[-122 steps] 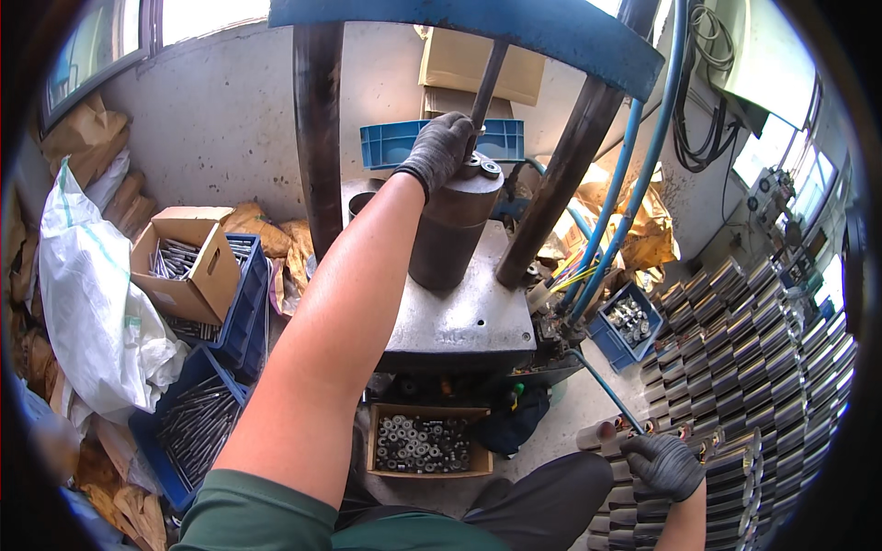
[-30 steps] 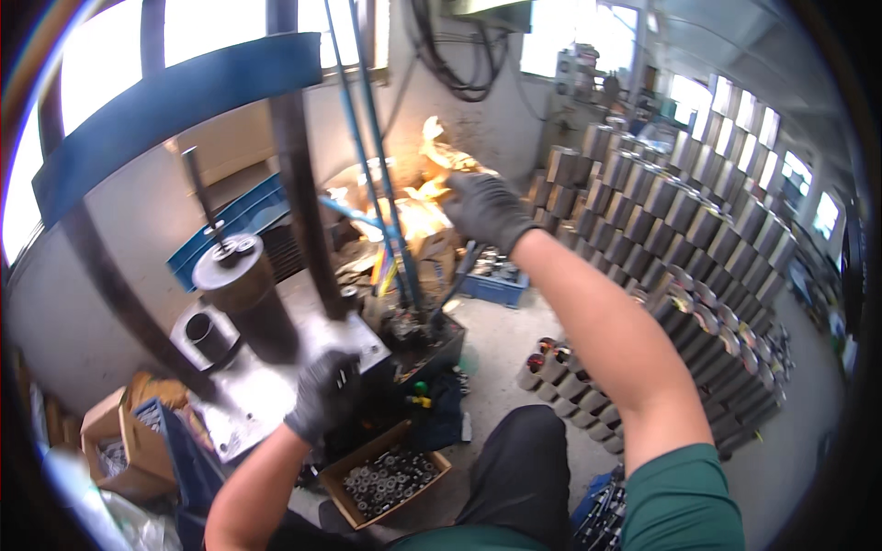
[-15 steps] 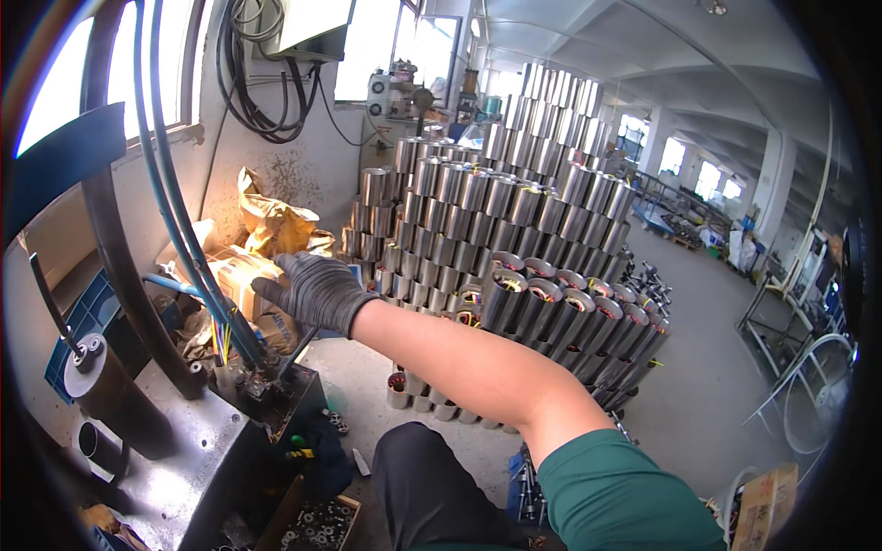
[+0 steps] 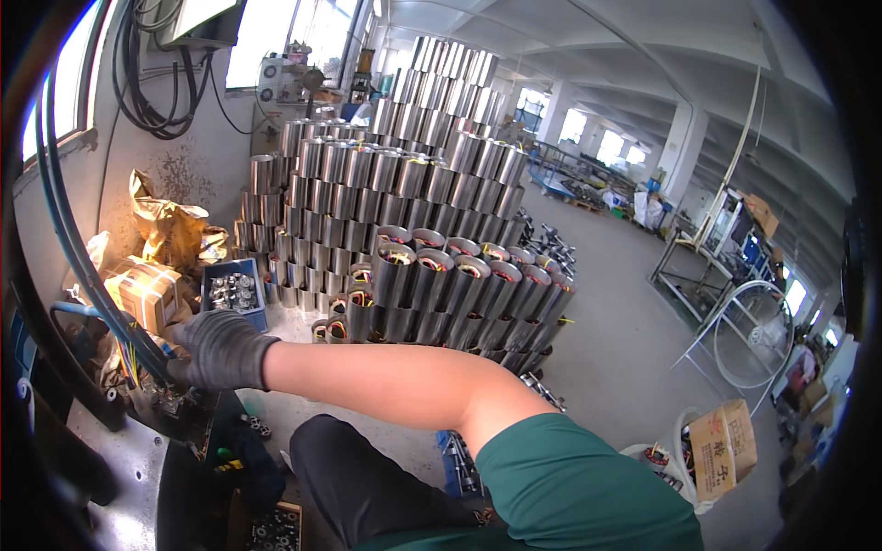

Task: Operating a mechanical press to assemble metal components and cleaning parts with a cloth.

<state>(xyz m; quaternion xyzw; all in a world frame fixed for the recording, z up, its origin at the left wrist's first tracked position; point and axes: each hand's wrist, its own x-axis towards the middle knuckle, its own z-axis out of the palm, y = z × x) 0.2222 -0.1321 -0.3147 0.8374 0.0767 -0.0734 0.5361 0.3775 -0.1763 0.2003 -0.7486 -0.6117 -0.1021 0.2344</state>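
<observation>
My right hand [image 4: 223, 351], in a dark grey ribbed glove, reaches across to the left at the end of my bare forearm. Its fingers look curled, and whatever they may hold is hidden behind the glove. Beside the fingertips run blue-grey hoses [image 4: 84, 253] that drop to a dark metal fitting on the machine. Thin coloured wires [image 4: 127, 363] stick up left of the hand. Below lies the machine's worn metal top [image 4: 138, 464]. My left hand is outside the picture.
Steel cylinders with coloured wires inside [image 4: 432, 266] stand stacked ahead. A blue crate of metal parts [image 4: 233, 292] and a strapped carton [image 4: 147, 292] sit beyond my hand. A round fan [image 4: 753, 335] stands at right, near a cardboard box [image 4: 723, 450]. Small parts fill a box [image 4: 276, 528] below.
The view has swung right, so the scene sits further left in the picture. My right hand has come lower against the machine, over where a short lever showed before.
</observation>
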